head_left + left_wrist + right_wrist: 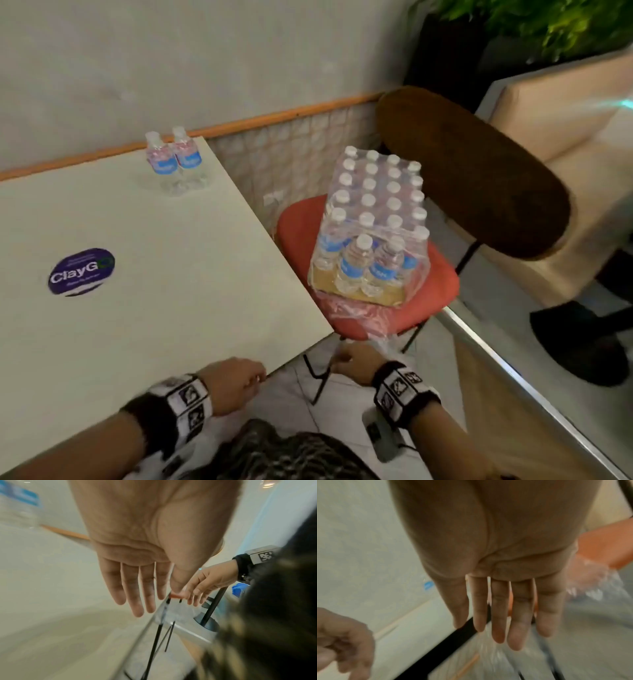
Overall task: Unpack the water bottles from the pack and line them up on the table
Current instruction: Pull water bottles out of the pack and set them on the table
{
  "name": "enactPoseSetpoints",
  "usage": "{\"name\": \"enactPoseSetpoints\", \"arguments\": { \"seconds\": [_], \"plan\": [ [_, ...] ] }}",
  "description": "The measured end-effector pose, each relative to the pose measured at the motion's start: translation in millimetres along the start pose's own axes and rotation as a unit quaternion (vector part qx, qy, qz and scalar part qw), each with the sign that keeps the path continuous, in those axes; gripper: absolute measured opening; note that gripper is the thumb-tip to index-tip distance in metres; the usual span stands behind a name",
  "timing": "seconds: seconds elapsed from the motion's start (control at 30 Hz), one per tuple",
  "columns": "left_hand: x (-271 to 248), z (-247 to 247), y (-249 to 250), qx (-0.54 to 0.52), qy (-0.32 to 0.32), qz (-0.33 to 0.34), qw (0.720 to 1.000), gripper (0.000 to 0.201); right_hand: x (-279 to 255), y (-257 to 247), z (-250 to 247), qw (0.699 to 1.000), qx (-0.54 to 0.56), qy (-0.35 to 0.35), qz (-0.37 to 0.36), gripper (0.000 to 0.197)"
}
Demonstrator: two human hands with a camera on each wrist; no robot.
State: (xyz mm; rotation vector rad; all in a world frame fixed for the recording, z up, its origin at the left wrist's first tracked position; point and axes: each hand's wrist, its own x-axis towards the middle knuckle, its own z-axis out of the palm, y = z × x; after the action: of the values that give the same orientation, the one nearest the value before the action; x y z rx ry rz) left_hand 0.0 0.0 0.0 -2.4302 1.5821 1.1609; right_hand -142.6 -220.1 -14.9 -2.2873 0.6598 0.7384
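Two small water bottles (174,159) with blue labels stand side by side at the far corner of the cream table (178,291). The shrink-wrapped pack (373,219) of several white-capped bottles sits on a red chair seat (442,284) right of the table. Its plastic is torn open at the front, and loose film (363,315) hangs over the seat's edge. My left hand (253,377) hovers over the table's near corner, fingers straight (137,601) and holding nothing. Just below the seat's front edge, next to the hanging film, is my right hand (342,359), fingers extended (510,622) and empty.
The chair has a dark wooden backrest (479,171) and thin black legs (322,383). A purple round sticker (81,271) lies on the table. A beige sofa (565,120) and a plant (548,24) stand at the right. A wall runs behind the table.
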Motion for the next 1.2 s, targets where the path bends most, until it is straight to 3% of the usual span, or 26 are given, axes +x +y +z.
{"name": "enactPoseSetpoints", "arguments": {
  "seconds": [0.1, 0.2, 0.3, 0.37, 0.47, 0.53, 0.67, 0.8, 1.07, 1.2],
  "plan": [
    [49.1, -47.5, 24.2, 0.016, 0.062, 0.021, 0.998, 0.034, 6.2, 14.9, -31.9, 0.994, 0.049, 0.095, 0.038, 0.030],
    [93.7, -93.8, 53.1, -0.036, 0.164, 0.055, 0.984, 0.038, 4.5, 24.9, -70.9, 0.963, 0.129, 0.214, 0.097, 0.046],
    [130.8, -127.7, 72.2, -0.096, 0.239, 0.068, 0.964, 0.055, 5.9, 30.6, -103.9, 0.906, 0.261, 0.324, 0.084, 0.061],
    [149.2, -140.6, 81.8, -0.107, 0.241, 0.075, 0.962, 0.069, 13.3, 31.4, -118.4, 0.884, 0.297, 0.358, 0.046, 0.060],
    [165.1, -141.1, 87.6, -0.135, 0.203, 0.101, 0.965, 0.083, 23.1, 27.7, -122.5, 0.885, 0.305, 0.350, 0.012, 0.035],
    [166.3, -137.5, 90.6, -0.180, 0.212, 0.099, 0.955, 0.082, 25.1, 24.3, -121.1, 0.878, 0.321, 0.355, 0.007, 0.031],
    [155.7, -130.3, 95.9, -0.194, 0.251, 0.093, 0.944, 0.055, 22.2, 16.9, -109.0, 0.873, 0.322, 0.365, -0.017, 0.060],
    [131.5, -127.8, 80.8, -0.179, 0.264, 0.110, 0.941, 0.043, 16.1, 10.1, -96.6, 0.889, 0.306, 0.336, -0.056, 0.058],
    [51.7, -141.7, 9.2, -0.201, 0.312, 0.021, 0.928, 0.040, 18.4, -73.9, -82.6, 0.911, 0.273, 0.258, -0.169, 0.055],
    [16.4, -142.4, -39.7, -0.223, 0.336, -0.070, 0.913, 0.038, 43.3, -132.2, -58.4, 0.922, 0.255, 0.201, -0.213, 0.060]
  ]
}}
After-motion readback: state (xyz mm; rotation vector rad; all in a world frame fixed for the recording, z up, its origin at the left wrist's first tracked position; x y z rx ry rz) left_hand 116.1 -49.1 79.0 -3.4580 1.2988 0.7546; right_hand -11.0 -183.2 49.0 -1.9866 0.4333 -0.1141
